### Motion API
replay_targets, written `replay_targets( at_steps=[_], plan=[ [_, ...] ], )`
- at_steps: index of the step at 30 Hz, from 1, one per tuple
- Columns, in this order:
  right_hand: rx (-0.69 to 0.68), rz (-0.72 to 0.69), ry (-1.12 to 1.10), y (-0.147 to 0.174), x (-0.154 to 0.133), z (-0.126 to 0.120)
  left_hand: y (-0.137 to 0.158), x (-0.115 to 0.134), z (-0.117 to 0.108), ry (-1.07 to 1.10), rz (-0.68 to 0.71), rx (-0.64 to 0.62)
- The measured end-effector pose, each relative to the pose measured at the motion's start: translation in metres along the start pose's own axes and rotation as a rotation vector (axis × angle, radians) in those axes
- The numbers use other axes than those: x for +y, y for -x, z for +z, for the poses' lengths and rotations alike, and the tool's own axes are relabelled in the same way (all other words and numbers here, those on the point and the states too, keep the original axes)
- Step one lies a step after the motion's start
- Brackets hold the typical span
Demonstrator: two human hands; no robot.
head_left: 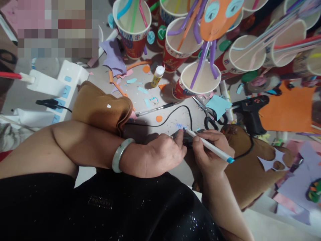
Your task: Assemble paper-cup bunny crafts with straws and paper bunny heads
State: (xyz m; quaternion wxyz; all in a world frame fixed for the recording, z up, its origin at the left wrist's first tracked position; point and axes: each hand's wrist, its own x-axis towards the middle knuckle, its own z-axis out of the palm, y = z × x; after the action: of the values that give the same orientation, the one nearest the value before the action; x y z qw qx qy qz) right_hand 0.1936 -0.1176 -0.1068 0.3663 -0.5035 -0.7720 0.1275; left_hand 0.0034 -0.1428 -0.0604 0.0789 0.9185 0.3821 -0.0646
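Note:
My right hand (213, 149) grips a white marker (213, 147) with a blue end, slanted down to the left. Its tip is at a small blue-tinted spot beside blue scribbles (179, 126) on the grey table. My left hand (163, 154), below a pale jade bangle, lies close by with fingers curled and the index finger pressed down at the marker's tip. Whatever its fingers pinch is too small or hidden to tell. A dark object (188, 137) shows between the two hands. Just beyond lie a clear pen (157, 108) and black-handled scissors (209, 113).
Paper cups (192, 80) with straws crowd the far side, one bearing an orange paper face (218, 20). A white power strip (66, 90) and brown pouch (100, 103) stand left. At right are a black glue gun (253, 112), its cord, a brown cushion-like piece (245, 170) and coloured paper.

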Motion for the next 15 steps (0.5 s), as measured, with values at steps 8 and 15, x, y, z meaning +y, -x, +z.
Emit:
replay_targets(
  at_steps=[8,15],
  plan=[
    [-0.017,-0.005,0.005,0.000,0.000,-0.001,-0.001,-0.006,-0.015,0.007,0.049,-0.050],
    [-0.023,-0.008,-0.011,0.001,0.002,-0.001,0.000,-0.005,-0.014,-0.005,0.045,-0.025]
  ],
)
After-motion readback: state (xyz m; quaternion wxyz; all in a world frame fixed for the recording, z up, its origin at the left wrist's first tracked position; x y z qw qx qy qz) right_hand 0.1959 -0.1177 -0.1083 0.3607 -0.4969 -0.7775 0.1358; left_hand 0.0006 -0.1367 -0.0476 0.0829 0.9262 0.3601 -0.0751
